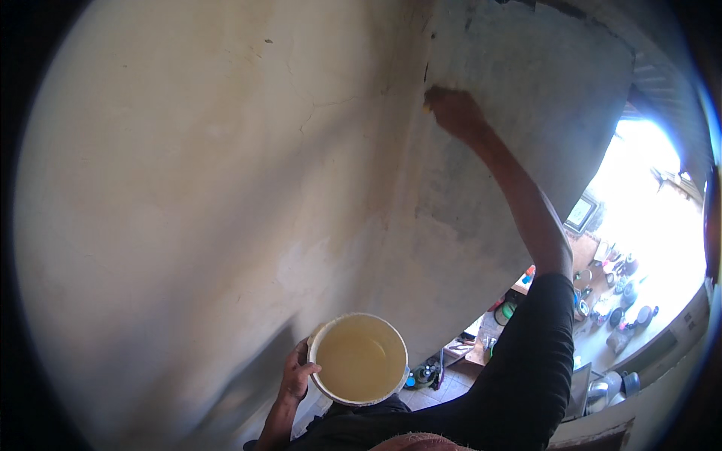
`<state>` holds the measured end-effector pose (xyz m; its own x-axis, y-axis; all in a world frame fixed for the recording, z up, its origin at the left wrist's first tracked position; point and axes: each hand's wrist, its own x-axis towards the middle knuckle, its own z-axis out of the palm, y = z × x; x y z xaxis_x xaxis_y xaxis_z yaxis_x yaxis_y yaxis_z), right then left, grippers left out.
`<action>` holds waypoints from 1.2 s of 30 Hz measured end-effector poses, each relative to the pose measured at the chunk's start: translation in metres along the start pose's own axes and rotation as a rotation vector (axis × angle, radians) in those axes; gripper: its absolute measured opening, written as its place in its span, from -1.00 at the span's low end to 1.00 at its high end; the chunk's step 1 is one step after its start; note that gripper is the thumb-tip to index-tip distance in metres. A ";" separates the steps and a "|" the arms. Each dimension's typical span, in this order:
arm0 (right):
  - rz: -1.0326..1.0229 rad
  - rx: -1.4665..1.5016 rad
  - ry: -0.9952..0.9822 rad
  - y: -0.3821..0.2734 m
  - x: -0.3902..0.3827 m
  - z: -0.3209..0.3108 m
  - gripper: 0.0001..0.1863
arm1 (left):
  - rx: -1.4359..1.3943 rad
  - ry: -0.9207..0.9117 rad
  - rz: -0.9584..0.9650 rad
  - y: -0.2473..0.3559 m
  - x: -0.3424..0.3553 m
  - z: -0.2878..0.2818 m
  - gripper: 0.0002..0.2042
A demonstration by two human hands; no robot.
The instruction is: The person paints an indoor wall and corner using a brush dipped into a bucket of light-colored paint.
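Low in the view, my left hand [299,370] grips the left rim of a round white bucket [407,370], its thumb over the edge. Pale cream-yellow liquid [359,357], which looks like paint, stands in the bucket. My right arm stretches up to the wall. There my right hand [456,111] is closed close to the inner corner, somewhat blurred. A small yellow bit [428,109] shows at its fingers; the rest of what it holds is hidden. The cream wall [203,150] on the left meets a greyer, patchy wall [519,98] on the right.
Fine cracks [307,113] run across the cream wall. Beyond the grey wall's edge at the right lies a bright room with cluttered pots and pans [628,316], a framed picture [581,213] and metal vessels [613,387]. Tiled floor [453,379] shows below.
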<state>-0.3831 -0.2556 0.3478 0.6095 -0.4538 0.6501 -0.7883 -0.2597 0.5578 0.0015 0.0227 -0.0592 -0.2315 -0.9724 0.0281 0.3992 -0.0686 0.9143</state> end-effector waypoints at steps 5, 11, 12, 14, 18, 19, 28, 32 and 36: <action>0.223 0.088 -0.182 -0.024 0.006 -0.022 -0.77 | 0.024 -0.023 0.012 0.004 -0.001 0.001 -0.23; 0.300 -0.089 0.002 0.060 0.056 -0.051 -0.70 | -0.004 -0.039 0.008 -0.002 0.003 0.010 -0.24; 0.318 -0.102 0.052 0.058 0.060 -0.054 -0.71 | 0.012 -0.020 0.001 0.000 0.000 0.010 -0.25; 0.290 0.005 0.219 0.049 0.063 -0.062 -0.73 | 0.043 0.012 -0.004 0.009 -0.003 0.012 -0.25; 0.165 -0.038 0.267 0.027 0.044 -0.034 -0.75 | 0.046 0.020 0.010 0.004 -0.004 0.004 -0.25; 0.055 -0.067 0.274 0.029 0.026 -0.012 -0.72 | 0.034 -0.002 0.010 0.001 -0.001 0.005 -0.24; 0.165 0.109 -0.325 -0.057 -0.026 0.018 -0.73 | 0.038 0.007 0.013 0.006 -0.003 0.006 -0.25; 0.261 0.019 -0.158 0.009 0.016 -0.007 -0.66 | 0.019 -0.013 0.002 0.001 -0.001 0.007 -0.23; 0.272 -0.087 0.141 0.050 0.057 -0.041 -0.76 | 0.065 0.003 0.008 0.000 -0.002 0.008 -0.25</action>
<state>-0.3846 -0.2594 0.4341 0.3874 -0.3725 0.8433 -0.9177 -0.0687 0.3913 -0.0048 0.0262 -0.0563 -0.2262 -0.9735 0.0347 0.3429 -0.0463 0.9382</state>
